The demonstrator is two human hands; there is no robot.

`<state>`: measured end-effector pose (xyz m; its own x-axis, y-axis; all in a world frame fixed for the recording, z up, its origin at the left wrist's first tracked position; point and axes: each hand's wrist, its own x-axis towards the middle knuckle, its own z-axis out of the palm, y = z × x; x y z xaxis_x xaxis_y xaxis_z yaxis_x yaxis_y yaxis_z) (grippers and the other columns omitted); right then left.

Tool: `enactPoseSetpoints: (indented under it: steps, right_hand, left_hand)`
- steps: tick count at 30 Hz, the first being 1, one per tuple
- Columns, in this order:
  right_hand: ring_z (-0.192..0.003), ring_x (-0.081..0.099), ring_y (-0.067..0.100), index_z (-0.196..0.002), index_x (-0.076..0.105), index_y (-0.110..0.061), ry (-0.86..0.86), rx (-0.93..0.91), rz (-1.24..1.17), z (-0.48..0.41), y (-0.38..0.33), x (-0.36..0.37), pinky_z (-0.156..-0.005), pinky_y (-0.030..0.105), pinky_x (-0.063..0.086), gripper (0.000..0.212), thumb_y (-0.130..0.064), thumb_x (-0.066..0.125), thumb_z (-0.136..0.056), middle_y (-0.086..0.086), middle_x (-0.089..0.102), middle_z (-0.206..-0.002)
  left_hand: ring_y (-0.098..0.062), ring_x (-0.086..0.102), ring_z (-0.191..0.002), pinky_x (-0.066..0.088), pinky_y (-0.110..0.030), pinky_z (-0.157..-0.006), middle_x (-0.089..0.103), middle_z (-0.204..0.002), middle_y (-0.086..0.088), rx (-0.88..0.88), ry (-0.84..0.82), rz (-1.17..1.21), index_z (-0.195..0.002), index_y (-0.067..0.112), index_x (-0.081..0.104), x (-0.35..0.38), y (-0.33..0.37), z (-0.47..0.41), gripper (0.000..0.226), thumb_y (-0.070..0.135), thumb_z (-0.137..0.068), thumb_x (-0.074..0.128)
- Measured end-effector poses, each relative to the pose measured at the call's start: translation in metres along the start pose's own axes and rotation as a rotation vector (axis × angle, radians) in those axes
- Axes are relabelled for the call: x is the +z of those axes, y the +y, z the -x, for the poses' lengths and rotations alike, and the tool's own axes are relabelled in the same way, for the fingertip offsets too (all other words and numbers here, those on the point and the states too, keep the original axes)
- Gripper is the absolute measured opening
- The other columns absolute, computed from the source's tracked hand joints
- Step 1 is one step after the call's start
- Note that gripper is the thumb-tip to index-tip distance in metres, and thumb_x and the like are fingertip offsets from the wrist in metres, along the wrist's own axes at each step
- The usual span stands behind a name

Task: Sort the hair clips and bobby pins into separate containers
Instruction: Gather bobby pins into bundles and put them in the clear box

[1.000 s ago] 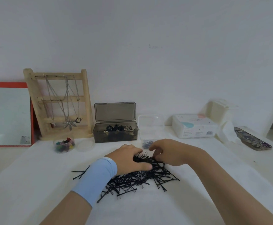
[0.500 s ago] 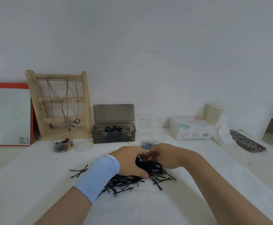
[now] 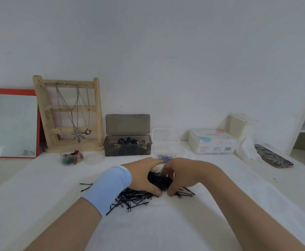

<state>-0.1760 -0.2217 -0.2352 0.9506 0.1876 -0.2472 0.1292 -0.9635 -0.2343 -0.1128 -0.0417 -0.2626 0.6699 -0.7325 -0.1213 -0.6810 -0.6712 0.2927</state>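
A pile of black bobby pins (image 3: pixel 135 198) lies on the white cloth in the middle of the table. My left hand (image 3: pixel 144 174) and my right hand (image 3: pixel 182 176) cup a gathered bunch of bobby pins (image 3: pixel 159 179) between them, fingers curled round it. Behind the hands a clear plastic box (image 3: pixel 166 142) stands open with a few pins in it. To its left a smoky grey box (image 3: pixel 128 145), lid up, holds dark hair clips. A small clear jar (image 3: pixel 72 158) with coloured clips stands further left.
A wooden jewellery stand (image 3: pixel 70 113) with necklaces and a red-framed mirror (image 3: pixel 14 124) lean on the wall at the back left. A round clear lid (image 3: pixel 95 159) lies by the jar. A tissue box (image 3: pixel 211 142), a white container (image 3: pixel 238 127) and a patterned case (image 3: pixel 273 156) sit right.
Both hands have drawn together over the pile and scooped a bunch of bobby pins up between them. The pile on the cloth looks smaller and tighter.
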Motion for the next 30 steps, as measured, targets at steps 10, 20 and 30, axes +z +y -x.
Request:
enactPoseSetpoints:
  steps: [10,20,30]
  right_hand:
    - [-0.086,0.063,0.013,-0.119,0.061,-0.025,0.034,0.249,0.036,0.001,0.013,-0.004,-0.062,0.025,0.046,0.09,-0.074,0.079,-0.046,-0.009,0.06,-0.104]
    - [-0.078,0.06,0.009,-0.107,0.073,-0.031,0.082,-0.01,-0.031,-0.006,-0.003,0.005,-0.061,0.018,0.045,0.04,-0.042,0.084,-0.07,-0.015,0.065,-0.086]
    - [-0.094,0.063,0.025,-0.114,0.068,-0.018,0.073,-0.007,0.105,-0.011,-0.016,0.008,-0.075,0.032,0.05,0.03,-0.028,0.071,-0.086,0.005,0.069,-0.102]
  left_hand:
    - [-0.004,0.05,-0.115,0.035,-0.021,-0.097,0.056,-0.125,0.022,0.046,0.042,0.113,-0.141,0.046,0.037,0.001,-0.004,-0.003,0.079,0.041,-0.075,0.08]
    - [-0.011,0.057,-0.096,0.052,-0.032,-0.086,0.058,-0.11,0.015,-0.123,0.009,-0.142,-0.119,0.037,0.064,-0.007,-0.007,-0.006,0.08,0.083,-0.053,0.065]
    - [-0.009,0.053,-0.1,0.049,-0.033,-0.093,0.055,-0.115,0.016,-0.115,-0.011,-0.115,-0.128,0.036,0.057,-0.012,-0.015,-0.004,0.097,0.088,-0.046,0.064]
